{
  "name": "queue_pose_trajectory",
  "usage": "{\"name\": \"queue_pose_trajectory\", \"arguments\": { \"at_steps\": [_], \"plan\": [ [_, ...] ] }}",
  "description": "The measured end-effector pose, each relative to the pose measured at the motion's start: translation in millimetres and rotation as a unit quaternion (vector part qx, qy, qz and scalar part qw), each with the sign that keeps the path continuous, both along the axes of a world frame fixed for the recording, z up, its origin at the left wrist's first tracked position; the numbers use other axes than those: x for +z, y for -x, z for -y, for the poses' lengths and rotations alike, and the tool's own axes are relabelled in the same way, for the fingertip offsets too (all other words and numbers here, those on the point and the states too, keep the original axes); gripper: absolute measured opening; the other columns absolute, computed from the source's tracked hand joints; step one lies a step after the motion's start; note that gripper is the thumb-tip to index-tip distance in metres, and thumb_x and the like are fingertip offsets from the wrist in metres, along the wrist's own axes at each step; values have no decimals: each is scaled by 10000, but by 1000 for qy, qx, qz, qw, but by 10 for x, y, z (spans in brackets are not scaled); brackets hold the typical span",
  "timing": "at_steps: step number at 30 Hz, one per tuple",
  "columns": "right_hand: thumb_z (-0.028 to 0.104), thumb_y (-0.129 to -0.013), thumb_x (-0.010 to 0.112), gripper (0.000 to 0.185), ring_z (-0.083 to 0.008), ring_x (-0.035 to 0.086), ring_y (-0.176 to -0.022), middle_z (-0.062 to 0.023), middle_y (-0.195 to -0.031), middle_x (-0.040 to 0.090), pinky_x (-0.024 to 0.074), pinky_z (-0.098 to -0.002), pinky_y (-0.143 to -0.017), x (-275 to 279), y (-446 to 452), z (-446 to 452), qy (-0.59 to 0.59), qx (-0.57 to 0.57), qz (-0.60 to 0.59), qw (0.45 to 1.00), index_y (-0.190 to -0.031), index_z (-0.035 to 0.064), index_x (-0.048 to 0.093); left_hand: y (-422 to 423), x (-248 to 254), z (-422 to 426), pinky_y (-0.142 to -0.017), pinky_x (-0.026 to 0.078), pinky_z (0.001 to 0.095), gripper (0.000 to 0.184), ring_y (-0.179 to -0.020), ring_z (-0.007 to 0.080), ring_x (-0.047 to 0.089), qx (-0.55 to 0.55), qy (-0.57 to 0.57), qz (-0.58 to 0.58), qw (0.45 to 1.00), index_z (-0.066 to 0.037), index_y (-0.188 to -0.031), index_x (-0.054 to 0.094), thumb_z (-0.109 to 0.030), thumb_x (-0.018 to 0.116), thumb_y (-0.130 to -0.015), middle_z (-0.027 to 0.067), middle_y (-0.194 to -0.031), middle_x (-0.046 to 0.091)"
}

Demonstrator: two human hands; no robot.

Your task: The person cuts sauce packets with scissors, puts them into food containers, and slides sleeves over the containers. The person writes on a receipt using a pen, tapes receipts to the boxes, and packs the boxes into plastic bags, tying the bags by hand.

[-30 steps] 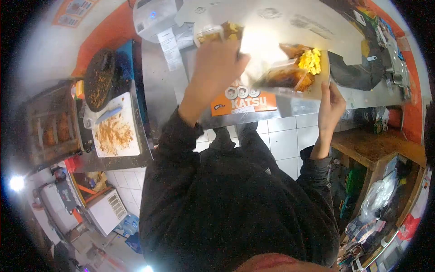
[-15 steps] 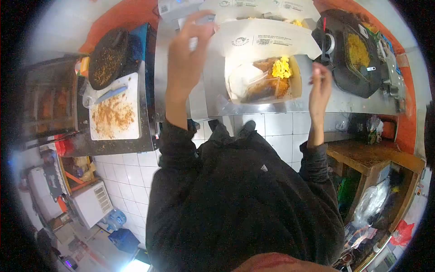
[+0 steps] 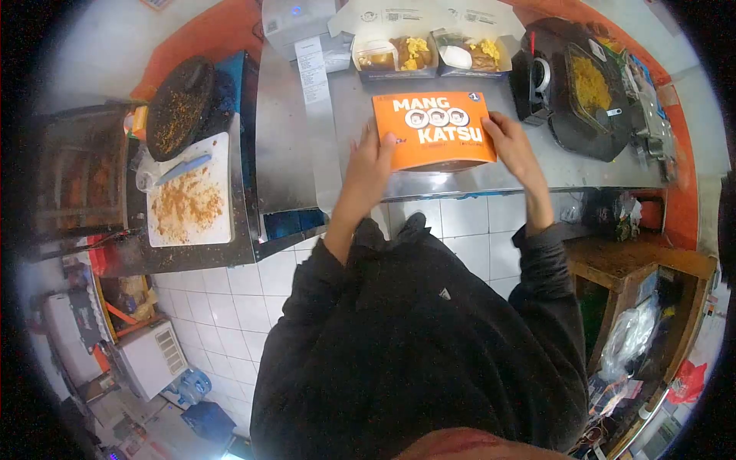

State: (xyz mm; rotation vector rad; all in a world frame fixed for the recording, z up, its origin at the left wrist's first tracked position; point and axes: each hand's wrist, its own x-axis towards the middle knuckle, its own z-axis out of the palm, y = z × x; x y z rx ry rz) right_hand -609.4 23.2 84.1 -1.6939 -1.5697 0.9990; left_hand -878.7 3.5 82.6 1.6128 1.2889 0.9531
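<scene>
An orange paper food box (image 3: 437, 152) lies with its lid down on the steel counter near the front edge, "MANG KATSU" printed across the top. My left hand (image 3: 366, 170) grips its left side, the thumb on the lid's edge and the fingers partly hidden. On the opposite side my right hand (image 3: 521, 153) holds the right edge, fingertips against the carton. Just behind stand two open food boxes, a left one (image 3: 399, 74) and a right one (image 3: 474, 73), each with browned food, yellow bits and something white inside.
A printed receipt (image 3: 313, 70) hangs from a white printer (image 3: 295, 23) at the back left. Right of the boxes are a black holder (image 3: 529, 96) and a tray of yellow food (image 3: 589, 84). A crumb-covered cutting board (image 3: 192, 201) with a knife (image 3: 184, 167) lies left.
The front box's lid has come down over the food, showing its orange top. Both hands have lowered and closed in on its sides. The view has shifted slightly.
</scene>
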Motion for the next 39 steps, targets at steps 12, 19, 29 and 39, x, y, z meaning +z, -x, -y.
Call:
{"name": "queue_pose_trajectory", "arguments": {
  "at_steps": [12,19,29,39],
  "plan": [
    [440,-931,498,554,-169,586,-925,-131,-1067,555,522,-293,-780,634,-126,-234,162,24,-58,985,-1137,-74,528,344,535,-396,-912,397,323,715,-993,276,589,-96,168,-53,980,101,-1067,612,-570,434,-893,255,-1042,635],
    [355,-979,417,493,-208,522,-1065,-154,-1227,462,465,-339,-873,701,-101,-115,177,65,-66,980,-1262,-46,469,291,720,-251,-903,402,327,651,-1000,299,585,-61,149,-58,985,78,-1074,616,-528,459,-892,259,-1022,632],
    [204,-903,532,503,-323,459,-1189,-201,-1324,433,371,-429,-999,186,98,106,-257,116,216,935,-1363,43,405,-35,268,-149,-1055,264,525,638,-1278,362,370,-7,-274,-389,880,-116,-1430,307,-287,498,-846,247,-1393,330],
    [301,-811,577,686,-275,285,-1361,-104,-1466,315,233,-440,-1136,152,-112,-50,-321,390,337,795,-1410,76,328,96,340,-511,-1086,245,501,844,-1256,465,330,-298,-316,-394,810,-119,-1422,321,-499,650,-744,260,-1438,261]
  ]
}}
